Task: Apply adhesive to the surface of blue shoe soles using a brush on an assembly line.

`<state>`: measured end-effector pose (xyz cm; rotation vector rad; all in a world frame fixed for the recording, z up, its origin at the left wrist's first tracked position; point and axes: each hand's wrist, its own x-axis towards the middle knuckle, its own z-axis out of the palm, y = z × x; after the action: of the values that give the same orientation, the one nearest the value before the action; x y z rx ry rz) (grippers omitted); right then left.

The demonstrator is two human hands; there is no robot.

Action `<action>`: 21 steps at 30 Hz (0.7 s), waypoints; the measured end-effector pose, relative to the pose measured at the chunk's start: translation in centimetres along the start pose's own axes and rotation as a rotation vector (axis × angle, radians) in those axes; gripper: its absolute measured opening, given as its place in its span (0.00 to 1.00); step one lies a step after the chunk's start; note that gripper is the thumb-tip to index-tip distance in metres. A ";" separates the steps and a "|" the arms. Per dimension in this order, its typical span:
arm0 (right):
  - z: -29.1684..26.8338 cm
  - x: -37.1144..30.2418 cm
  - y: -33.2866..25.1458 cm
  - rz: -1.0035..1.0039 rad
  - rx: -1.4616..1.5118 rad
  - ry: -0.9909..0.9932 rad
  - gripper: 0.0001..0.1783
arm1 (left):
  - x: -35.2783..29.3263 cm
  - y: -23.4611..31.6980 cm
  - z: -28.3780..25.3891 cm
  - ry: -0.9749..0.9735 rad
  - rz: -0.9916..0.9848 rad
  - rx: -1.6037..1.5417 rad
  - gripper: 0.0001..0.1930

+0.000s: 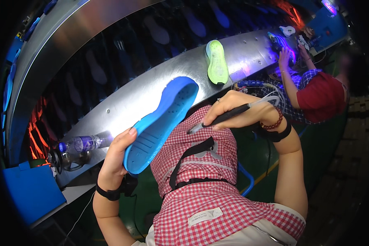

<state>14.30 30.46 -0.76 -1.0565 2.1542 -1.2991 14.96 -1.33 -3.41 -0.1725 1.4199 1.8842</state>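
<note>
My left hand [117, 151] grips a blue shoe sole [162, 125] by its lower end, the thumb over the rim. The sole is tilted, and its hollow side with grooves and small holes faces me. In my right hand [244, 110] is a black pen-like glue brush [231, 115] with a clear tube running from its back end. The brush tip points left and down, apart from the sole, in front of my checked apron [201, 172]. Beyond my right hand, a lime-green shoe sole [217, 63] lies on the metal ledge [151, 78].
Behind the ledge, several soles lie on a dark conveyor [131, 53]. A plastic bottle [84, 143] lies at the ledge's left end, near a blue box [33, 190]. On the right, a co-worker [320, 96] in a red top handles a shoe [285, 45].
</note>
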 end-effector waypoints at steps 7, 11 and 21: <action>6.8 2.7 -0.5 0.029 0.703 0.333 0.13 | 3.2 -2.4 1.3 -0.070 0.055 -0.589 0.25; 9.2 3.6 2.3 -0.173 0.385 0.521 0.10 | 4.0 -3.2 0.9 -0.197 0.070 -0.764 0.25; 8.1 3.7 2.1 -0.411 -0.055 0.450 0.11 | 4.0 -3.6 0.6 -0.175 0.085 -0.740 0.23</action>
<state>16.62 23.58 -6.35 -1.3908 2.3801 -1.8179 14.67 1.47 -8.02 -0.2948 0.5711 2.3540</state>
